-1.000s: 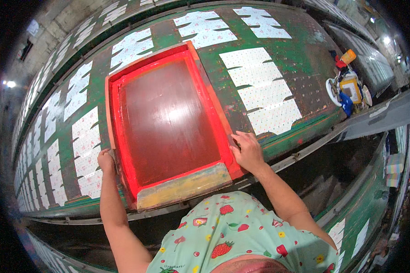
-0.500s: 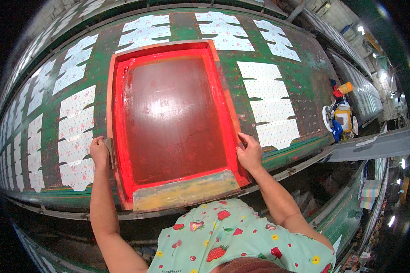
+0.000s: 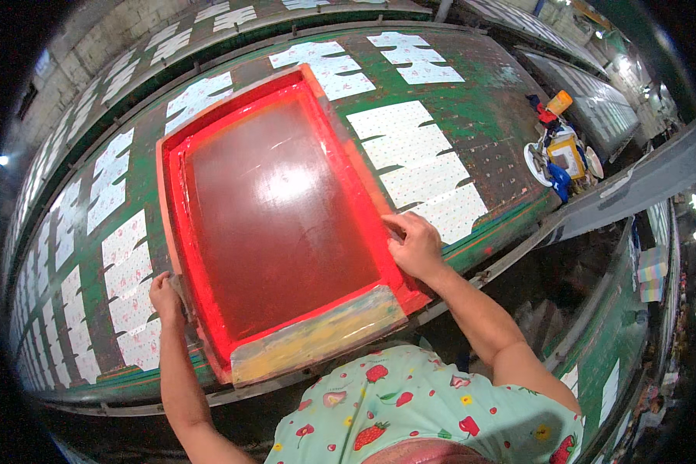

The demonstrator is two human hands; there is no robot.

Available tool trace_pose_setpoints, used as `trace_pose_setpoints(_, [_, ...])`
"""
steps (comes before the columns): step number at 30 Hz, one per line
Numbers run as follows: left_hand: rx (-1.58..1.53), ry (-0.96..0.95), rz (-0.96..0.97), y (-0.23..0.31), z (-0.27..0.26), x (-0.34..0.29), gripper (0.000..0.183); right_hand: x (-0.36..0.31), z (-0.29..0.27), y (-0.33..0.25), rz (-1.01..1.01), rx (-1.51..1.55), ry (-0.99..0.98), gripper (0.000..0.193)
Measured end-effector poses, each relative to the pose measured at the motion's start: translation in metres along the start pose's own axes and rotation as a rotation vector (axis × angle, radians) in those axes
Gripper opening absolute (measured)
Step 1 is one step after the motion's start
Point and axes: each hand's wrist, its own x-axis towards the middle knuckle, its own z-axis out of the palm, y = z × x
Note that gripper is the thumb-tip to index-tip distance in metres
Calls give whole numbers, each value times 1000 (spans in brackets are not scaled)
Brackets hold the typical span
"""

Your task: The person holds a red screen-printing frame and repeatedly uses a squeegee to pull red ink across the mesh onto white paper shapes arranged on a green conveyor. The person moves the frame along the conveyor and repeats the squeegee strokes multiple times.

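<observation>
A large screen-printing frame (image 3: 334,147), its wooden sides coated in red ink, lies in front of me over a long green table (image 3: 472,131). Its mesh (image 3: 278,216) is dark reddish brown and shiny, and a yellow-and-grey strip (image 3: 321,332) runs along the near side. My left hand (image 3: 167,298) is closed on the left side, near the front corner. On the right side my right hand (image 3: 415,244) grips the frame with bent fingers. Whatever lies under the frame is hidden.
White printed fabric pieces (image 3: 417,166) lie in rows, one just right of the frame and another (image 3: 128,286) to its left. At the table's right end sit a yellow-and-white container (image 3: 568,157) and blue cloth (image 3: 558,184). A grey beam (image 3: 634,197) crosses beyond the near edge.
The whole view has tilted, so the table and frame slant more. The frame now appears closer to the fabric piece on its right. Both hands keep their hold on its sides.
</observation>
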Motion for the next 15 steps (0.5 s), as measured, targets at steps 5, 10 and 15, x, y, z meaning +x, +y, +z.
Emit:
trace_pose_setpoints(5, [-56,39,21,70,48,-36,25,12,-38,67,28,-14,65,44])
trace_pose_setpoints(10, [-123,69,21,139,122,-88,25,20,-78,164,66,46,132,48])
trace_pose_setpoints(15, [-23,131,89,197,209,-163,27,19,-124,272,160,41,134,48])
